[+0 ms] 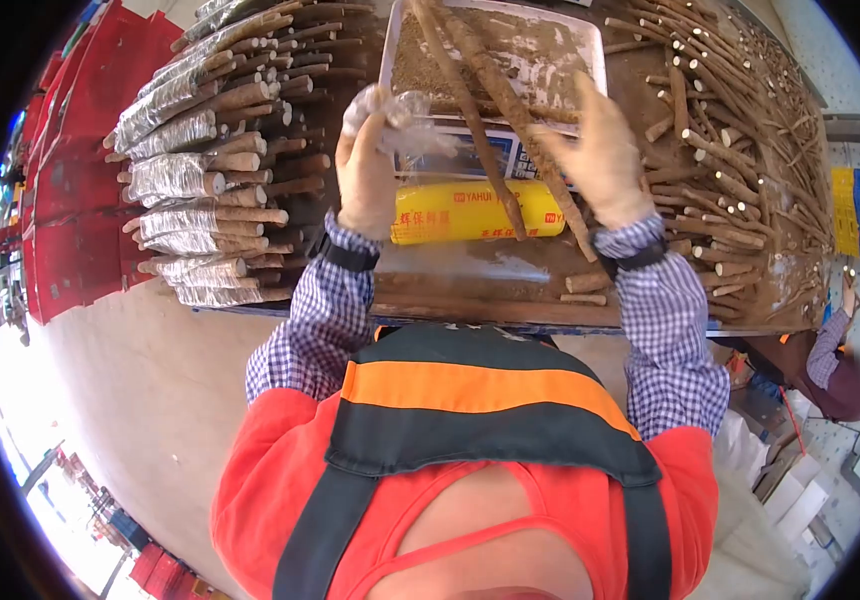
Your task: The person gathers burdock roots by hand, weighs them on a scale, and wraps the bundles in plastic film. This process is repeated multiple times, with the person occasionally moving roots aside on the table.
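My left hand [364, 180] is closed on a crumpled bit of clear cling film [408, 122], left of the tray's near edge. My right hand [600, 165] has its thumb and fingers spread, right beside two long brown yam roots [495, 95]. These roots slant from the white tray [598, 60] toward me, their lower ends over a yellow cling film box [480, 212]. Brown soil or sand covers much of the tray's bottom. Black bands circle both my wrists, over checked sleeves.
Bundles of yams wrapped in clear film [175, 180] are stacked at the left of the table. Loose yams [725, 170] pile up at the right, some over the near edge. Red crates or sheets [80, 170] stand beyond the left end. Another person [845, 375] is at the far right.
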`<move>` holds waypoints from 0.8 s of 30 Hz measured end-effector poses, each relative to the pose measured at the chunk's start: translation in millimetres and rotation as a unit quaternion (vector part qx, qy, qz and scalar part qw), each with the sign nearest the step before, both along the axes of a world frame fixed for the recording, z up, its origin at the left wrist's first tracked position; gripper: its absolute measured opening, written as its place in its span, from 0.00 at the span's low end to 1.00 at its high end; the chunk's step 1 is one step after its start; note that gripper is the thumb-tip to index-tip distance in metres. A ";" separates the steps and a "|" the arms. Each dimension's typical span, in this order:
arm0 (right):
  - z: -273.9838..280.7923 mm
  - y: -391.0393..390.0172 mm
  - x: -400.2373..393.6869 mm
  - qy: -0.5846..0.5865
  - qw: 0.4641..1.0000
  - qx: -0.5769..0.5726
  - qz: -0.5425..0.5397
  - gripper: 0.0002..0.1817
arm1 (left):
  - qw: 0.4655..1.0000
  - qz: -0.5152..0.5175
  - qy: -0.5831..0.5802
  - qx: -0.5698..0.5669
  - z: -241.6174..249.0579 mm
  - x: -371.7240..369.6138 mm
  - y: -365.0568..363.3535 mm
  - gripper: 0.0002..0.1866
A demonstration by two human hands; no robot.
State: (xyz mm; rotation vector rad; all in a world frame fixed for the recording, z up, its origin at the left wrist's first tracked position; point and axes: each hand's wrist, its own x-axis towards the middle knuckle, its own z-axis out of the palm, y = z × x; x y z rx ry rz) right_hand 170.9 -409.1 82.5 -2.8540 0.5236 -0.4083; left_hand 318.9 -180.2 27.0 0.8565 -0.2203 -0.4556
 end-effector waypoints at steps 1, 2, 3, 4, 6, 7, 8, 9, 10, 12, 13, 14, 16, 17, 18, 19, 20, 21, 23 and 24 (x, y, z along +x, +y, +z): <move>-0.5 16.2 21.4 0.072 0.997 -0.006 -0.006 0.57 | 1.000 -0.017 -0.017 0.011 13.0 -12.1 12.7 0.14; -2.5 27.2 39.2 0.145 0.989 -0.011 -0.010 0.63 | 1.000 -0.018 -0.017 0.013 21.9 -25.2 22.3 0.14; -11.7 32.7 50.2 0.145 0.989 -0.010 -0.009 0.63 | 0.999 -0.030 0.000 0.017 29.3 -37.6 30.9 0.14; -26.3 37.7 58.8 0.141 0.989 -0.041 0.007 0.64 | 0.999 -0.041 0.017 0.020 34.0 -48.1 39.9 0.14; -32.7 36.3 74.9 0.136 0.988 -0.072 0.029 0.66 | 0.996 -0.030 0.013 0.077 17.7 -64.7 66.6 0.14; -25.0 31.6 84.5 0.227 0.973 -0.021 0.017 0.63 | 0.991 -0.020 0.008 0.133 5.7 -70.1 77.4 0.15; -13.6 30.1 91.2 0.318 0.947 0.030 0.006 0.61 | 0.991 -0.012 0.011 0.132 -4.5 -75.4 85.2 0.15; -1.4 30.5 91.3 0.324 0.945 0.054 -0.001 0.55 | 0.988 0.003 0.007 0.157 -13.8 -82.7 93.6 0.15; -48.5 16.1 83.6 0.141 0.987 -0.080 0.016 0.55 | 0.983 0.017 0.002 0.182 -17.5 -90.4 100.6 0.15; -21.8 13.9 88.6 0.240 0.970 0.036 0.007 0.55 | 0.985 -0.001 0.078 0.154 -9.1 -97.4 105.2 0.14; -18.5 9.7 89.9 0.240 0.970 0.033 0.014 0.55 | 0.983 -0.009 0.137 0.121 -9.1 -100.0 105.7 0.14; -17.1 4.3 89.6 0.248 0.966 0.059 0.031 0.54 | 0.976 -0.018 0.197 0.089 -7.7 -103.8 106.8 0.14; -18.2 -4.5 87.1 0.255 0.961 0.087 0.052 0.54 | 0.974 -0.016 0.219 0.059 2.0 -113.0 103.9 0.16; -18.9 -9.3 86.0 0.257 0.958 0.113 0.060 0.54 | 0.974 -0.028 0.221 0.036 8.9 -117.1 101.5 0.17; -19.8 -13.1 84.4 0.258 0.954 0.139 0.068 0.54 | 0.974 -0.041 0.222 0.013 12.6 -121.2 100.9 0.18; -24.2 -14.4 81.1 0.242 0.959 0.134 0.060 0.52 | 0.973 -0.070 0.221 -0.002 11.2 -127.2 105.3 0.20; -28.2 -17.6 78.3 0.239 0.960 0.134 0.063 0.52 | 0.974 -0.067 0.218 -0.002 11.8 -136.3 109.1 0.20; -31.4 -21.5 76.4 0.224 0.958 0.163 0.074 0.51 | 0.976 -0.081 0.201 0.008 14.0 -146.5 112.6 0.21; -30.3 -20.0 73.2 0.207 0.955 0.193 0.090 0.51 | 0.973 -0.111 0.202 0.028 9.3 -163.2 122.0 0.23; -30.5 -18.8 72.4 0.194 0.963 0.162 0.094 0.51 | 0.974 -0.109 0.197 0.029 8.0 -169.8 125.2 0.23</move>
